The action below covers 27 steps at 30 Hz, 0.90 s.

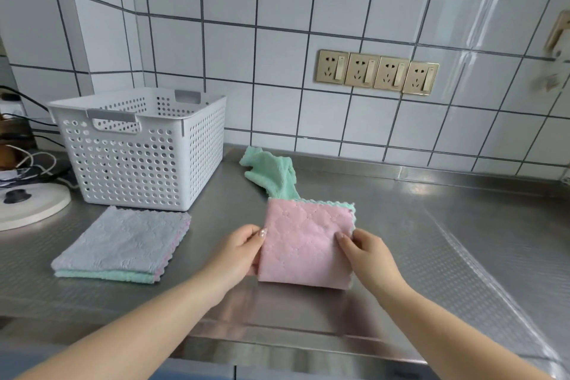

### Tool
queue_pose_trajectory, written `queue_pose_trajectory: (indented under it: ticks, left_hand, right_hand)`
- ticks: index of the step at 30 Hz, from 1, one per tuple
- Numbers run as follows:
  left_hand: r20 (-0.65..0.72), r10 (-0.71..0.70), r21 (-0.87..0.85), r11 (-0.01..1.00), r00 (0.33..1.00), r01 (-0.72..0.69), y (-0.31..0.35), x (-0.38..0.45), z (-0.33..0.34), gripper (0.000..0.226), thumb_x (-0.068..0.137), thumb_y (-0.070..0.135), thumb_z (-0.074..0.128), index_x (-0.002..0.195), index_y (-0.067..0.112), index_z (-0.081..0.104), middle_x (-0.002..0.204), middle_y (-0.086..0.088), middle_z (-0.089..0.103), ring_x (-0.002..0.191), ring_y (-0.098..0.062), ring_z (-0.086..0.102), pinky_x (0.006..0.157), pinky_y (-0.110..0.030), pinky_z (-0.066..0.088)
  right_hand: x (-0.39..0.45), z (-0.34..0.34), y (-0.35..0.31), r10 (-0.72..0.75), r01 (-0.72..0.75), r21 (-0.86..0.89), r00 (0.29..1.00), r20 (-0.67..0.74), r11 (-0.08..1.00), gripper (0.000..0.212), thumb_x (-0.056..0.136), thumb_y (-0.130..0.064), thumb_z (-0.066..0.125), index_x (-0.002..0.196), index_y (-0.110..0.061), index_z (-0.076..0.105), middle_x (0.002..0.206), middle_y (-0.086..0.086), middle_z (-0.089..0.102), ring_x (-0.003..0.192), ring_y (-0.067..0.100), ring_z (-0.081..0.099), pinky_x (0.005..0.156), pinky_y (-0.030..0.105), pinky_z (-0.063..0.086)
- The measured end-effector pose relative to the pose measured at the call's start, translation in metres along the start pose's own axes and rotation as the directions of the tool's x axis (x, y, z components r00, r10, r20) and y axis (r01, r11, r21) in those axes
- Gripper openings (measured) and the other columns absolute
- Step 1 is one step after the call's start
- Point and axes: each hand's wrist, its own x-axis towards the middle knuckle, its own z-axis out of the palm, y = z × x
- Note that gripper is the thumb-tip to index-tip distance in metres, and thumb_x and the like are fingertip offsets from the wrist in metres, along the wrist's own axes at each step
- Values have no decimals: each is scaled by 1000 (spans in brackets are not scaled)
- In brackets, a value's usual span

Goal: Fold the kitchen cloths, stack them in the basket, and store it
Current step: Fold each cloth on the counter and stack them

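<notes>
While 2 folded cloths point(123, 244) lie stacked beside the basket point(138, 145), the left hand point(239, 250) and right hand point(368, 251) pinch the folded pink cloth point(303, 244) by its sides.

Pink quilted cloth point(305, 244), mint green cloth point(271, 173), grey-blue folded cloth point(123, 237), white perforated basket point(138, 160).

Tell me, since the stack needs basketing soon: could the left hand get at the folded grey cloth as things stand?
Probably yes: nothing lies between the left hand and the grey cloth, but it must first release the pink cloth.

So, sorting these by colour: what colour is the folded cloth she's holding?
Pink, with a quilted diamond pattern: the folded cloth, seen in the head view.
</notes>
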Motion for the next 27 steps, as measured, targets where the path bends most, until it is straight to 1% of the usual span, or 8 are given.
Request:
queue_pose_trajectory:
  ticks: [2, 4, 6, 8, 11, 17, 25, 27]
  left_hand:
    - [-60, -64, 1, 998, 996, 64, -1, 14, 2, 13, 97, 30, 47, 108, 27, 53, 102, -6, 65, 87, -23, 59, 89, -43, 49]
    - [-24, -108, 67, 992, 994, 109, 0, 21, 3, 43, 94, 32, 50, 131, 45, 33, 113, 0, 63, 103, -21, 60, 98, -42, 45]
    - [54, -108, 244, 965, 993, 92, 4, 21, 5, 55, 93, 27, 54, 140, 41, 29, 125, 3, 56, 115, -16, 53, 102, -34, 41]
    - [79, -110, 394, 916, 991, 70, 6, 23, 7, 50, 91, 24, 57, 139, 27, 43, 136, 3, 49, 123, -13, 48, 106, -31, 38]
    - [94, -117, 502, 863, 989, 54, 9, 24, 9, 38, 91, 23, 57, 129, 24, 52, 126, 0, 52, 115, -15, 50, 102, -29, 40]
    - [106, -101, 521, 853, 989, 31, 7, 27, 10, 58, 92, 21, 56, 146, 19, 32, 151, 1, 33, 137, -14, 33, 102, -19, 26]
    - [123, -191, 593, 801, 974, 82, 15, 36, 6, 63, 90, 35, 57, 146, 23, 30, 149, 0, 34, 130, -16, 41, 100, -25, 39]
    - [120, -114, 670, 742, 986, 5, 19, 39, 1, 46, 90, 37, 56, 133, 28, 43, 149, -3, 32, 125, -15, 41, 99, -24, 33]
  right_hand:
    - [20, 10, -4, 111, -106, -85, 992, 56, 991, 39, 92, -26, 53, 61, -14, 32, 55, -2, 35, 56, 16, 34, 50, 29, 23]
    - [34, 18, -1, 182, -151, -229, 976, 122, 962, 37, 92, -25, 51, 60, -13, 36, 57, -1, 40, 62, 20, 41, 48, 26, 26]
    - [40, 23, 1, 223, -169, -316, 964, 143, 934, 35, 92, -24, 49, 59, -15, 40, 59, -2, 45, 69, 22, 46, 47, 23, 30]
    - [43, 25, 4, 234, -175, -338, 961, 144, 925, 34, 91, -23, 49, 59, -17, 41, 61, -2, 48, 73, 23, 49, 47, 23, 32]
    - [44, 25, 3, 248, -180, -359, 957, 152, 916, 24, 92, -23, 47, 68, -16, 49, 75, 1, 56, 79, 23, 51, 57, 25, 35]
    - [42, 28, 6, 228, -190, -317, 970, 85, 929, 27, 96, -26, 41, 114, -12, 55, 112, 7, 62, 98, 25, 54, 71, 26, 35]
    - [57, 25, 11, 308, -244, -378, 944, 116, 893, 24, 92, -31, 41, 77, -14, 50, 77, 2, 57, 66, 21, 54, 54, 24, 46]
    - [56, 18, 9, 323, -259, -409, 942, 95, 875, 20, 89, -32, 42, 92, -17, 54, 85, 2, 63, 70, 21, 62, 65, 28, 55]
